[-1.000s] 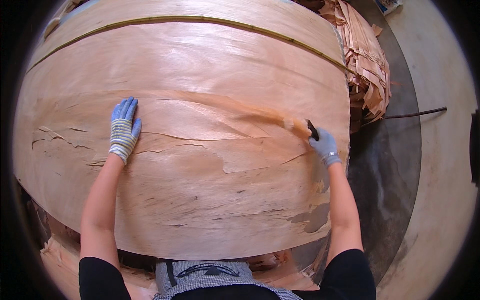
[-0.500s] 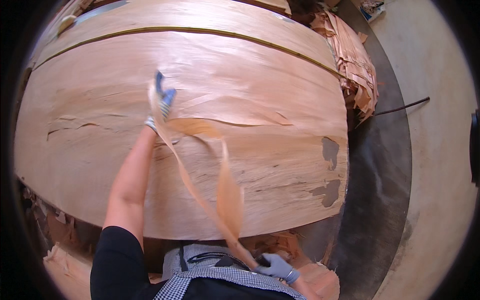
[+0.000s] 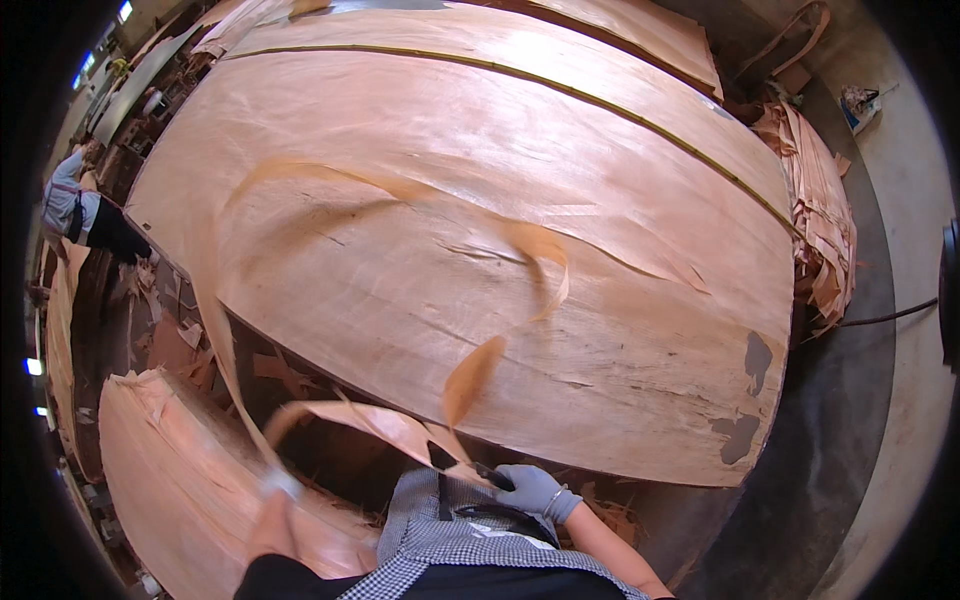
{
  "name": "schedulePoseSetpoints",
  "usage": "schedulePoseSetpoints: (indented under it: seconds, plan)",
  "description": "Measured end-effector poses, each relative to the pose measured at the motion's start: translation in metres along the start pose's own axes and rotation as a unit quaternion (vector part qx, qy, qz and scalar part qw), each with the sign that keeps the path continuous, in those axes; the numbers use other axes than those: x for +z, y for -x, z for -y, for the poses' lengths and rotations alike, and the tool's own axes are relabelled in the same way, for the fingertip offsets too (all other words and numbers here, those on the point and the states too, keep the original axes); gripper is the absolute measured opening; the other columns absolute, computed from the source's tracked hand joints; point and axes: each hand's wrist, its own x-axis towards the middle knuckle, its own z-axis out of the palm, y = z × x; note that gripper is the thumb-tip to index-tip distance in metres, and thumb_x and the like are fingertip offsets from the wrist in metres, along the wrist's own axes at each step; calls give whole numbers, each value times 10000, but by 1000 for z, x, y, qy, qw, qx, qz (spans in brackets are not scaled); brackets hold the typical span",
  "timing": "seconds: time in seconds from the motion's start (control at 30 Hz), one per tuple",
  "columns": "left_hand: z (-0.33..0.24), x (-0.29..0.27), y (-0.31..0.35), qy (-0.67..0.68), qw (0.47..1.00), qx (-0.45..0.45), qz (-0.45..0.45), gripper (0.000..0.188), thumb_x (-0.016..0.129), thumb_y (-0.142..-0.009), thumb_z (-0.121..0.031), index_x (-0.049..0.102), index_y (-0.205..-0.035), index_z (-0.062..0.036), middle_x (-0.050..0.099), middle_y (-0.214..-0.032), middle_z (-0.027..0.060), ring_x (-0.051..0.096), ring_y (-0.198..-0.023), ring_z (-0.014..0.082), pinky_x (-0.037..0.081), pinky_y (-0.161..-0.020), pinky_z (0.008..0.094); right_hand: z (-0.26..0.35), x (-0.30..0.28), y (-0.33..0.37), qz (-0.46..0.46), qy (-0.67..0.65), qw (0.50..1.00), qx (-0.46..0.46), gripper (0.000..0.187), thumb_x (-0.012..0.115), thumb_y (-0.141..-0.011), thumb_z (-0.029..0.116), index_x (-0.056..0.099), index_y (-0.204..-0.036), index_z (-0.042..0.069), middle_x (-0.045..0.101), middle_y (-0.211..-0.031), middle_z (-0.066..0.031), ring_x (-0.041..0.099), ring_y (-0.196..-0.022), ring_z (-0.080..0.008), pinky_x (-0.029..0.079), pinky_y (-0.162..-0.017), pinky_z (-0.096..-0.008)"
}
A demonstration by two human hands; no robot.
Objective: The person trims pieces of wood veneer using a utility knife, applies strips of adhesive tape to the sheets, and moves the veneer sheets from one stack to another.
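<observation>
1. A long, thin veneer strip (image 3: 480, 375) hangs in loose, blurred loops between the person's two hands; its upper curve arches over a large veneer sheet (image 3: 470, 125), and its lower lengths pass in front of the sheet's near edge.
2. The right hand (image 3: 530, 490), in a grey glove near the apron (image 3: 470, 548), is clenched around a dark tool (image 3: 492, 476); one end of the strip meets the tool there.
3. The left hand (image 3: 280, 486), a pale blur, is where the strip's other length runs down; I cannot tell how its fingers grip.
4. Beneath that hand lies a curved veneer stack (image 3: 170, 470); a thin rod (image 3: 500, 68) crosses the sheet's far part.
5. Beyond the sheet's right end sits a veneer bundle (image 3: 815, 190); a co-worker (image 3: 75, 200) is at far left.
</observation>
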Motion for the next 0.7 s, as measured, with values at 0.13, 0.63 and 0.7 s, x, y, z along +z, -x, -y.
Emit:
schedulePoseSetpoints:
  seconds: [0.13,0.63,0.7]
  plan:
    - [-102,71,157,-20,850,250,463,471,625,-806,-335,598,-1202,-80,603,-1200,139,578,-1079,295,462,-907,426,-55,29,58,-34,122,988,92,340,613,-826,390,631,-914,62,642,-905,-222,605,-876,-406,486,-775,-456]
    - [-453,-107,470,-169,732,635,182,380,510,-866,-352,705,-1048,-81,687,-1041,175,659,-972,345,522,-826,441,-268,83,470,-477,-146,845,193,191,644,-848,162,629,-965,11,625,-788,-187,613,-673,-284,487,-654,-357]
    - [-498,-138,524,-123,686,704,135,393,490,-906,-395,653,-1053,-68,688,-935,188,658,-877,376,518,-774,475,-280,65,508,-528,-108,824,176,184,641,-856,160,624,-964,12,621,-775,-183,608,-660,-293,483,-642,-358]
